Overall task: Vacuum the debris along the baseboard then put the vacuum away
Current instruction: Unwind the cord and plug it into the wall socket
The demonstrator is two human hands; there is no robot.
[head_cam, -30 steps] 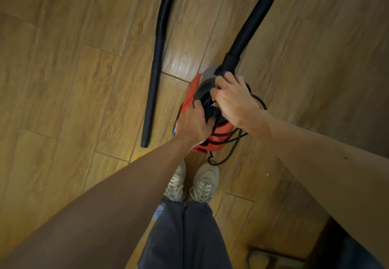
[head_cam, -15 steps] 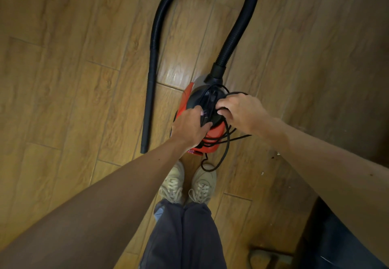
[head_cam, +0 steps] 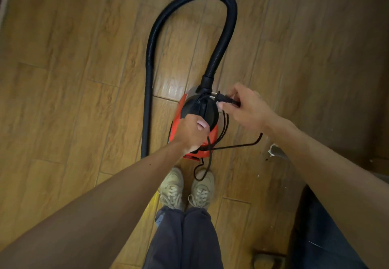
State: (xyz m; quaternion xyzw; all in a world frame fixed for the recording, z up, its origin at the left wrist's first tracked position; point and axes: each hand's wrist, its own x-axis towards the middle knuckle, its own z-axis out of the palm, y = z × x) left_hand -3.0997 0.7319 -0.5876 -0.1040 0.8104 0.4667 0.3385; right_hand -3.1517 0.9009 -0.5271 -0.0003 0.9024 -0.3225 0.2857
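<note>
**A:** Where is everything, starting from the feet?

**B:** The vacuum (head_cam: 207, 111) stands on the floor (head_cam: 84, 79) just ahead of the shoes (head_cam: 171, 186), out in the open planks with no floor edge in view. A slack loop of cord (head_cam: 225, 121) dangles onto the toe of one shoe.

**A:** And the hands?

**B:** The left hand (head_cam: 189, 134) is curled at the near end of the canister top. It seems to grip the cord wraps there, since a strand comes out from under the thumb. The right hand (head_cam: 246, 108) is at the far end and pinches the plug (head_cam: 225, 99) between thumb and fingers, just beside the hose socket.

**A:** How will it handle?

**B:** The cord is limp and springy, I'd say, so loose turns will slide off the smooth dome unless the plug end is tucked or clipped. The body looks small, hard plastic and light enough for one hand. I'd lift it by the top, not by the cord.

**A:** Beyond that?

**B:** The ribbed hose (head_cam: 227, 37) arcs away and comes back down the left into a stiff wand (head_cam: 147, 111) that lies flat on the floor. It is flexible but bulky, so it will swing and drag. I'd hold the wand along with the body when carrying it.

**A:** Any mess left?

**B:** A few pale bits of debris (head_cam: 271, 153) lie to the right.
</note>
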